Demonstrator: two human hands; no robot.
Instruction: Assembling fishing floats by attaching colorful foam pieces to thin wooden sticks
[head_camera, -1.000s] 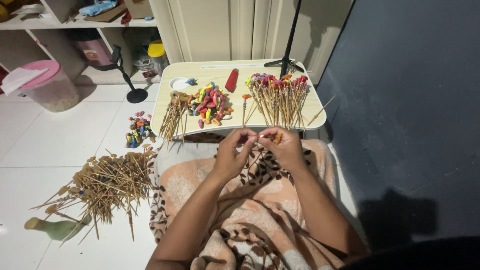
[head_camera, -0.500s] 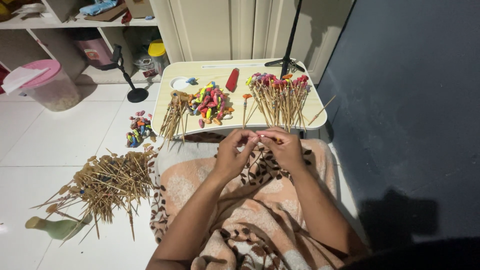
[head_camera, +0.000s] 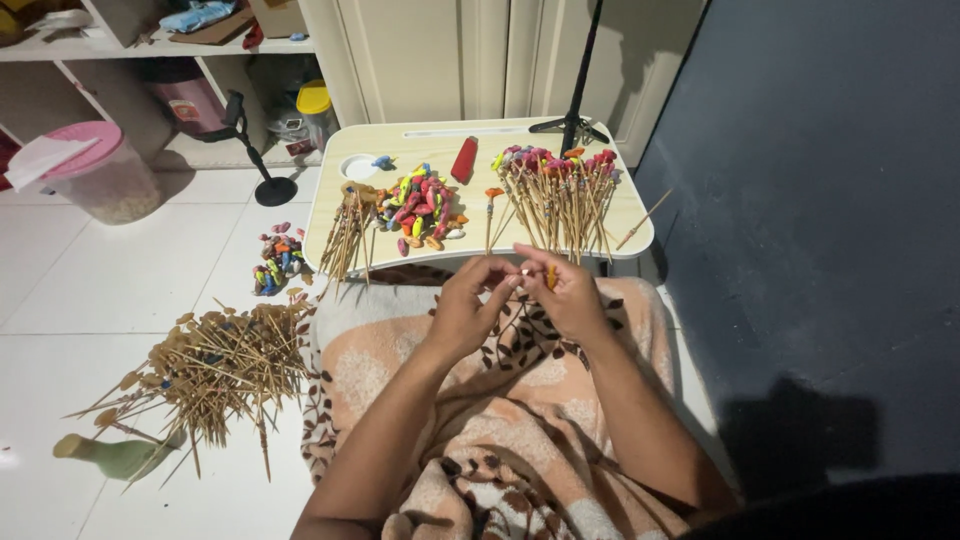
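My left hand and my right hand meet above my blanket-covered lap, just in front of the low tray table. Between their fingertips they pinch a small orange balloon on a thin wooden stick. On the table lie a pile of small coloured balloons, a bundle of bare sticks at the left and a large bunch of sticks tipped with balloons at the right.
A big heap of sticks lies on the white floor at my left, with a green bottle-shaped object beside it and a small balloon pile. A lidded tub, shelves and a black stand stand behind. A dark wall is at the right.
My hands have stayed together over my lap, with only small finger movements on the balloon and stick.
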